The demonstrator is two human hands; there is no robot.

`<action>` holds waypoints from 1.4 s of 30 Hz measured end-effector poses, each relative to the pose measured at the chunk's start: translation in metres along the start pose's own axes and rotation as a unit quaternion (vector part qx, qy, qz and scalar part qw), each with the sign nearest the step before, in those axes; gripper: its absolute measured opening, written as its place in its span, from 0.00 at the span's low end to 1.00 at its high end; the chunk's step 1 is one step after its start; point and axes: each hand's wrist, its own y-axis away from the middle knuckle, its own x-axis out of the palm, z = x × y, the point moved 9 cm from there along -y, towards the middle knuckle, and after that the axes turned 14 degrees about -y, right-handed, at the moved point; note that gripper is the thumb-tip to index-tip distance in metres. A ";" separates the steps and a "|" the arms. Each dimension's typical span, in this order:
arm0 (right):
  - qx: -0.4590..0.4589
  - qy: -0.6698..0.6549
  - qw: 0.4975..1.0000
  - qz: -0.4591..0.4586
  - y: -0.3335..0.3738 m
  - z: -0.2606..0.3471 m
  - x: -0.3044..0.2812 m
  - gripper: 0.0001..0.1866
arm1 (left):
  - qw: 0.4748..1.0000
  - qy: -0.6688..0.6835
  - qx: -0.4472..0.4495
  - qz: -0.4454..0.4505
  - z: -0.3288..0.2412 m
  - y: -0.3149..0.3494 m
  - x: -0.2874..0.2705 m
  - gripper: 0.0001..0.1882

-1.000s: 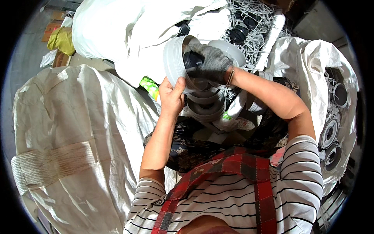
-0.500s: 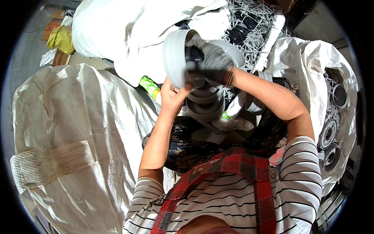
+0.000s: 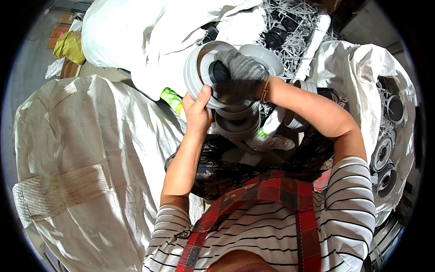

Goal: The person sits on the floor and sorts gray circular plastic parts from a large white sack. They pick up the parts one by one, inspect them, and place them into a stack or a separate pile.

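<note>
My bare left hand [image 3: 198, 111] grips the lower left rim of a light grey, round, bowl-like plastic part [image 3: 192, 75], thumb on the near edge. The part is tilted, its hollow side toward my other hand. My right hand [image 3: 246, 71], in a grey and black glove, has its fingers closed round a black cylindrical piece [image 3: 219, 71] inside that hollow. The glove hides much of this piece; whether it is fixed to the bowl-like part I cannot tell. Just below, similar grey round parts [image 3: 238, 130] with dark insides stand stacked. Another pale round part [image 3: 267, 59] lies behind the glove.
White woven sacks lie at left [image 3: 86, 136] and far side [image 3: 127, 41]. An open sack [image 3: 358, 68] at right holds grey and black round parts [image 3: 383, 154]. Thin grey strips [image 3: 301, 36] with black pieces fill the far right. A yellow bag [image 3: 70, 46] lies far left.
The bowl-like part has tipped so more of its inside shows, and moved slightly left and nearer. My left thumb now lies over its rim; my right hand remains at the black piece.
</note>
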 end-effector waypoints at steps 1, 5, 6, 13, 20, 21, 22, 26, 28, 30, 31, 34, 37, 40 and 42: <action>0.015 0.013 1.000 0.015 0.000 -0.002 0.003 0.19 | 1.000 -0.002 -0.007 -0.002 0.000 -0.001 0.000 0.22; -0.096 0.088 0.991 0.034 0.006 0.006 0.016 0.18 | 0.999 -0.007 -0.042 -0.004 0.000 -0.001 -0.004 0.22; -0.076 0.083 0.991 0.069 0.002 0.010 0.016 0.17 | 0.998 -0.003 -0.057 -0.010 0.003 -0.001 -0.008 0.22; 0.033 -0.012 0.999 0.003 -0.001 -0.007 0.004 0.24 | 0.993 0.046 -0.103 0.028 -0.001 0.000 -0.003 0.24; 0.118 -0.087 0.989 -0.007 -0.001 -0.041 0.009 0.30 | 0.998 -0.040 -0.043 0.036 0.011 0.000 -0.002 0.25; 0.190 -0.168 0.966 -0.041 0.004 -0.050 0.007 0.30 | 0.996 -0.076 -0.029 0.045 0.008 -0.001 -0.001 0.26; 0.259 -0.246 0.931 -0.076 0.012 -0.056 0.007 0.31 | 0.996 -0.084 0.009 0.034 0.003 -0.001 0.005 0.27; 0.412 -0.581 0.698 -0.076 0.036 -0.068 0.035 0.28 | 0.994 -0.098 0.042 0.033 -0.012 -0.003 0.015 0.28; 0.410 -0.572 0.711 -0.024 0.036 -0.069 0.040 0.27 | 0.995 -0.093 0.031 0.011 -0.012 -0.001 0.005 0.27; 0.396 -0.510 0.763 0.032 0.035 -0.067 0.038 0.27 | 0.989 -0.135 0.050 0.013 -0.011 -0.001 0.003 0.26; 0.386 -0.466 0.794 0.059 0.034 -0.066 0.034 0.26 | 0.986 -0.155 0.060 0.015 -0.012 -0.001 0.004 0.25; 0.338 -0.307 0.879 0.136 0.026 -0.068 0.027 0.25 | 0.997 -0.065 0.042 0.002 -0.013 -0.002 0.003 0.24; 0.325 -0.241 0.903 0.144 0.022 -0.073 0.032 0.24 | 0.995 -0.098 0.003 0.009 -0.002 0.002 0.000 0.28; 0.391 -0.507 0.767 0.052 0.031 -0.067 0.046 0.19 | 0.960 -0.279 0.018 0.011 -0.007 0.005 0.002 0.35; 0.406 -0.671 0.620 -0.028 0.039 -0.062 0.050 0.15 | 0.905 -0.422 -0.008 0.046 -0.017 0.007 0.016 0.37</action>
